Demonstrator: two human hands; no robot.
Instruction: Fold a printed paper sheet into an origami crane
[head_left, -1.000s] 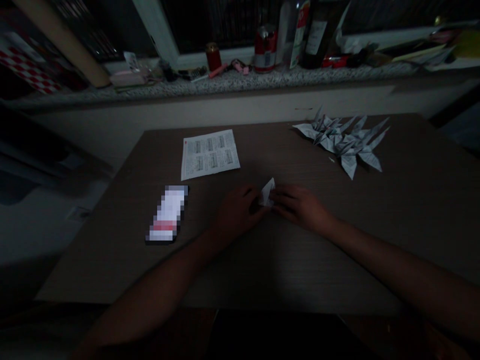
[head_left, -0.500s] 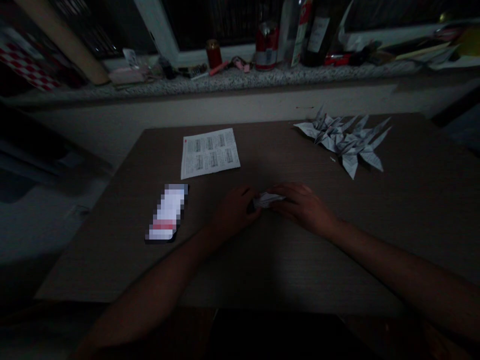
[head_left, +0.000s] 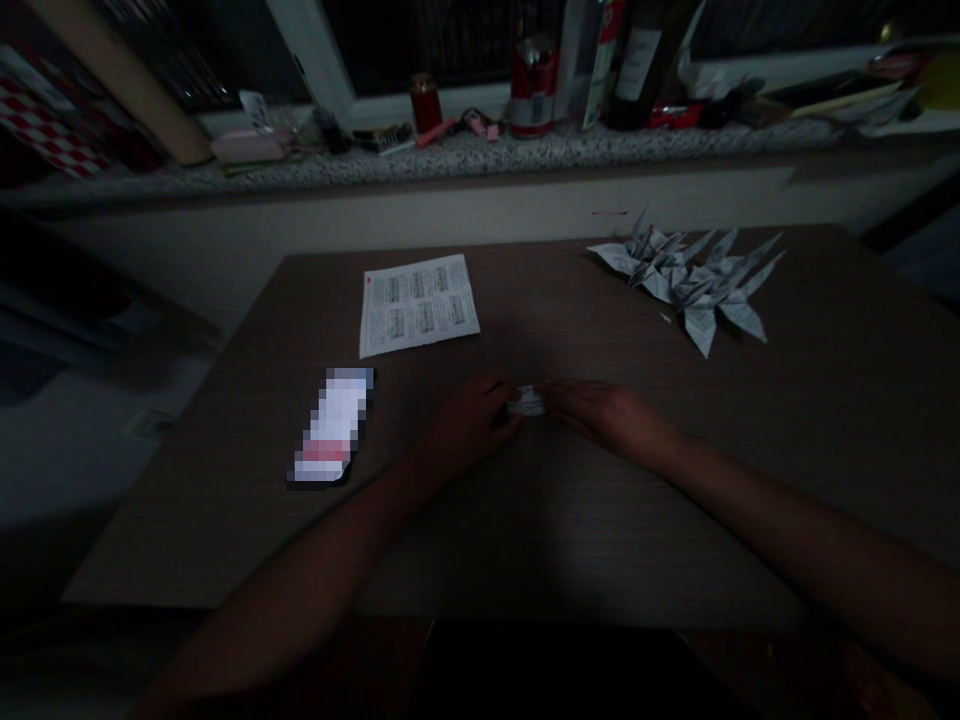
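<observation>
A small folded piece of printed paper (head_left: 526,402) lies flat on the brown table (head_left: 525,520), between my two hands. My left hand (head_left: 469,425) grips its left end with curled fingers. My right hand (head_left: 600,415) presses down on its right part, fingers held together and laid low over it. Most of the paper is hidden under the fingers.
A printed sheet (head_left: 417,305) lies flat at the back left of the table. A phone (head_left: 332,425) rests to the left. A pile of several folded paper cranes (head_left: 694,280) sits at the back right. Cans (head_left: 531,88) and bottles (head_left: 637,60) crowd the stone sill behind.
The paper flap that stood up between my hands has been folded down flat. My right hand has lowered and flattened over it.
</observation>
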